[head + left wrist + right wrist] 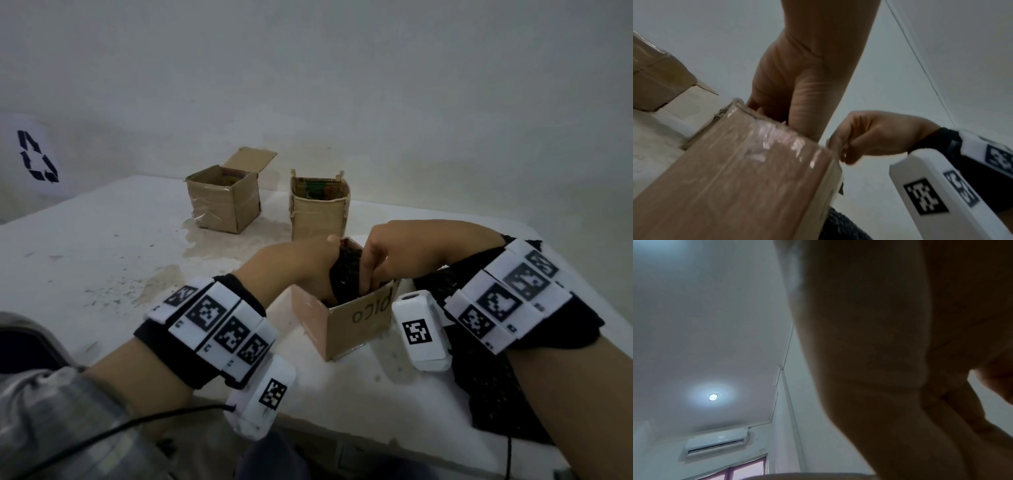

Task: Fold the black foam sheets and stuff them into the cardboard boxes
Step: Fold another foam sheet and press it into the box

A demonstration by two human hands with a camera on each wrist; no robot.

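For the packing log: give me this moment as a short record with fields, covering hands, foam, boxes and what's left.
near box: open, on the white table, black foam sheet partly pushed in
left hand: reaches into the box, on the foam; exact grip hidden
right hand: fingers pointing down, pressing the foam in
spare foam: lies on the table under the right forearm
far boxes: left one with flap up, right one; both open, no foam visible

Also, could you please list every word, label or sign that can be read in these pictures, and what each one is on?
"pico", upside down to the head camera, handwritten on the near cardboard box.
A recycling-arrows sign, no words, on the white bag at far left.
Square coded markers, no readable text, on the wrist bands.
Printed colours inside the two far boxes: too small to read.
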